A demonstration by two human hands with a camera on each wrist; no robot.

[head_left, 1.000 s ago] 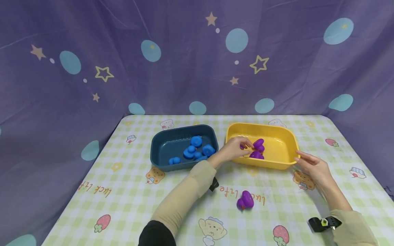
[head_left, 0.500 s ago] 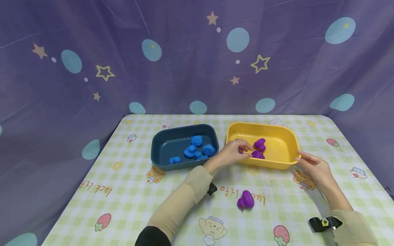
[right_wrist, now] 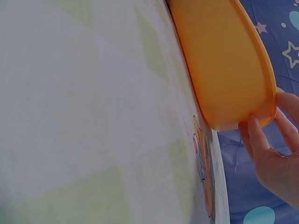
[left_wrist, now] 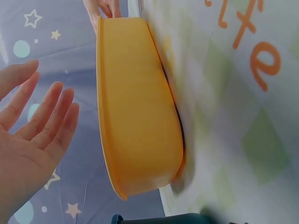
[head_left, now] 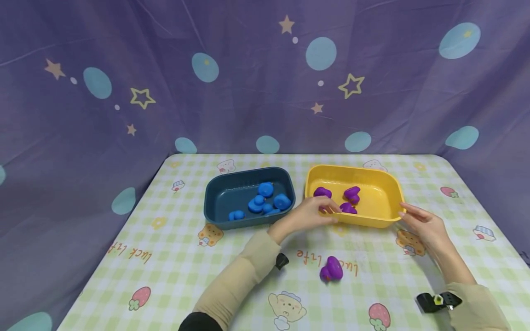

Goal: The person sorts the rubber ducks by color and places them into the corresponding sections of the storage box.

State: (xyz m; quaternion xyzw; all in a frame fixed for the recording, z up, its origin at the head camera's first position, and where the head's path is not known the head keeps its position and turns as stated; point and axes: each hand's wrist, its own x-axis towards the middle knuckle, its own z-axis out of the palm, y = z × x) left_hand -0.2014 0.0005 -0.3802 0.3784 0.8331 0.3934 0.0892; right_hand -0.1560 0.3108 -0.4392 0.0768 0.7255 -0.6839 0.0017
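Observation:
My left hand [head_left: 309, 214] is at the front left edge of the yellow tray [head_left: 383, 219], fingers spread and holding nothing; the left wrist view shows this hand [left_wrist: 35, 135] apart from the tray's outer wall [left_wrist: 135, 107]. In the tray lie several purple toy ducks [head_left: 352, 193], partly hidden by the hand and front wall. My right hand [head_left: 426, 230] touches the tray's right end with extended fingertips; in the right wrist view the fingers [right_wrist: 256, 133] rest against its end wall and rim. Another purple duck [head_left: 332, 269] lies on the tablecloth in front.
A dark blue tray [head_left: 219, 224] with several blue toy ducks [head_left: 257, 202] stands left of the yellow one. A green-and-white checked cloth [head_left: 174, 276] covers the table, and a purple patterned curtain [head_left: 248, 92] hangs behind and at the sides.
My left hand has drawn back toward me from over the yellow tray, uncovering a purple duck at its left. The right hand stays at the tray's right end.

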